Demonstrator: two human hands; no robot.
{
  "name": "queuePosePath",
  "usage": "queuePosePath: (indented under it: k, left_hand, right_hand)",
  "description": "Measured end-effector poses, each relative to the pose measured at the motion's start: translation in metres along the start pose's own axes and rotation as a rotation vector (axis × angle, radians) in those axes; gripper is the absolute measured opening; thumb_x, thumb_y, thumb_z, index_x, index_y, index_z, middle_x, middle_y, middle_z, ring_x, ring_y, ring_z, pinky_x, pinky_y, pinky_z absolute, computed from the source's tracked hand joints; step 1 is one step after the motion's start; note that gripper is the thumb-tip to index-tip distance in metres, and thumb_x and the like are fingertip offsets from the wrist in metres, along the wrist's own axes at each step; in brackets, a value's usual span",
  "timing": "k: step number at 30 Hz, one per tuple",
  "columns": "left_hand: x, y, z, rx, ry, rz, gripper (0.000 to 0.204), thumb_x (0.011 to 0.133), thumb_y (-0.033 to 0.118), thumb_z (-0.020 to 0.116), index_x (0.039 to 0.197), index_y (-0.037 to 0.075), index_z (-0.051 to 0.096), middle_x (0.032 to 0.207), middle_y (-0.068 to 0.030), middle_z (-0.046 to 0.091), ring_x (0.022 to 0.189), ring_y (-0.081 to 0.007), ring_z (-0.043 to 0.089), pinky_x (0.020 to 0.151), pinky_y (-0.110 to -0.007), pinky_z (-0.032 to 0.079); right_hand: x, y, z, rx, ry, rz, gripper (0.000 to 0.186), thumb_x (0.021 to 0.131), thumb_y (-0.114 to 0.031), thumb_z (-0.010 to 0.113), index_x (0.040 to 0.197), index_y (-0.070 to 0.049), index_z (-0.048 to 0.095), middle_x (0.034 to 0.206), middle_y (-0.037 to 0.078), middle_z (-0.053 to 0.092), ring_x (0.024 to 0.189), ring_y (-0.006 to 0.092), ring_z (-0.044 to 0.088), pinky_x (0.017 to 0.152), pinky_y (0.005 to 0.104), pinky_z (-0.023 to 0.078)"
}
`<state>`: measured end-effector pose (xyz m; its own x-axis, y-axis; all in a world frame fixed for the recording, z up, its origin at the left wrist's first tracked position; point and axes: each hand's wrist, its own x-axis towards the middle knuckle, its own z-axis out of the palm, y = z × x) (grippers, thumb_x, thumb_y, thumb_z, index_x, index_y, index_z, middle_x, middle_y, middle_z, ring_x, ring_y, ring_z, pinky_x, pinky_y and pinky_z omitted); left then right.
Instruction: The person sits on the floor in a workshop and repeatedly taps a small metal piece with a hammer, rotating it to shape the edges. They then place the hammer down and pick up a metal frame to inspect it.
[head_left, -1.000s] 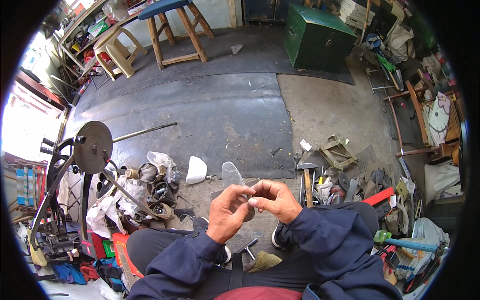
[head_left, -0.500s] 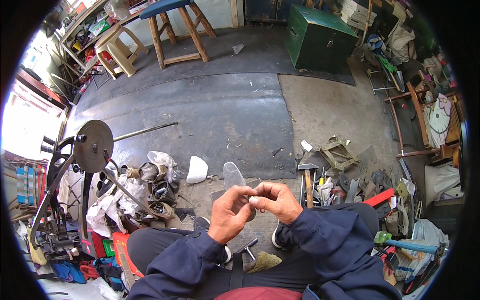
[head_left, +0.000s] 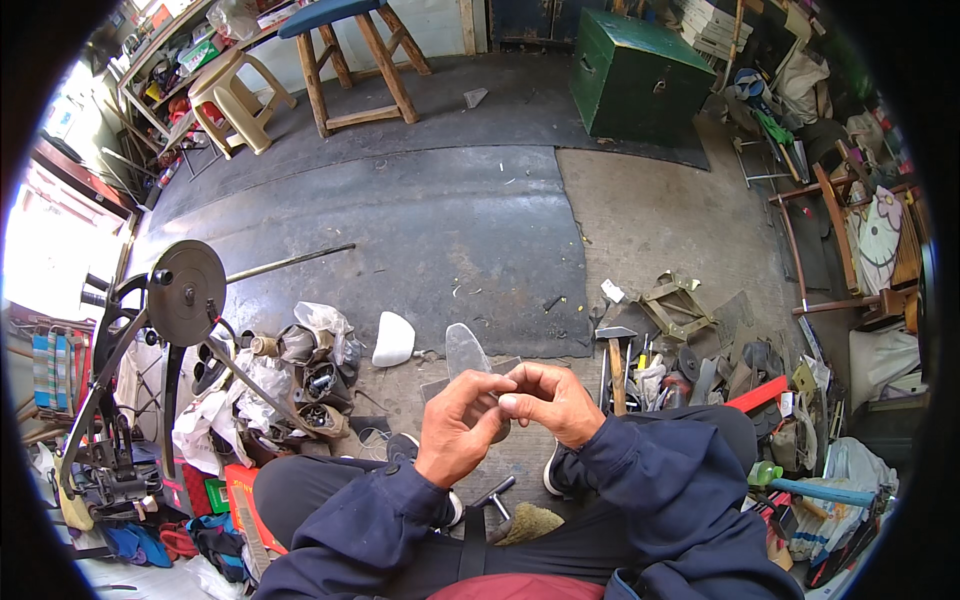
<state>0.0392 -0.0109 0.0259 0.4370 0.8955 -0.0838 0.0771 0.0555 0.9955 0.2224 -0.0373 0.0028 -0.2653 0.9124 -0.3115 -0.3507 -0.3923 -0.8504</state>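
Observation:
My left hand (head_left: 462, 425) and my right hand (head_left: 555, 405) meet in front of me, fingertips pinched together. Whatever lies between the fingers is too small and too covered to name. Just beyond the fingers rises a grey, rounded, sole-shaped plate (head_left: 464, 347); its lower part is hidden behind my hands. A white, smooth, rounded piece (head_left: 395, 340) lies on the floor to the left of that plate. Below my hands, between my legs, are a dark T-shaped metal tool (head_left: 494, 491) and a yellowish fuzzy pad (head_left: 535, 524).
A black hand-cranked machine with a round wheel (head_left: 188, 292) stands at left, beside bags (head_left: 318, 380) of odds and ends. On the right are a hammer (head_left: 617, 370), loose tools and a metal frame (head_left: 680, 305). Farther off stand a stool (head_left: 350, 60) and a green chest (head_left: 640, 80).
Both hands stay almost in place, with only a very slight shift of the fingers. Nothing else has visibly moved.

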Motion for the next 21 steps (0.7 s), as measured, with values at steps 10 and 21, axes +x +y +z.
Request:
queuePosePath:
  k: [10, 21]
  left_hand:
    - [0.0008, 0.0023, 0.0011, -0.019, -0.001, 0.010, 0.020, 0.091, 0.000, 0.070, 0.110, 0.005, 0.069, 0.089, 0.0031, 0.062, 0.076, -0.0024, 0.055, 0.067, -0.019, 0.045]
    - [0.0010, 0.0056, 0.0013, -0.065, -0.008, -0.002, 0.018, 0.092, 0.001, 0.070, 0.109, 0.005, 0.068, 0.088, 0.0031, 0.063, 0.076, -0.0022, 0.056, 0.067, -0.019, 0.046]
  right_hand:
    - [0.0005, -0.0005, 0.0014, 0.010, 0.012, -0.008, 0.024, 0.095, -0.020, 0.073, 0.107, -0.001, 0.065, 0.091, 0.001, 0.064, 0.079, 0.0072, 0.058, 0.070, 0.0251, 0.048]
    - [0.0018, 0.0036, -0.0020, -0.011, 0.008, 0.006, 0.023, 0.096, -0.020, 0.072, 0.106, -0.001, 0.064, 0.090, 0.001, 0.064, 0.079, 0.0074, 0.058, 0.070, 0.0250, 0.048]
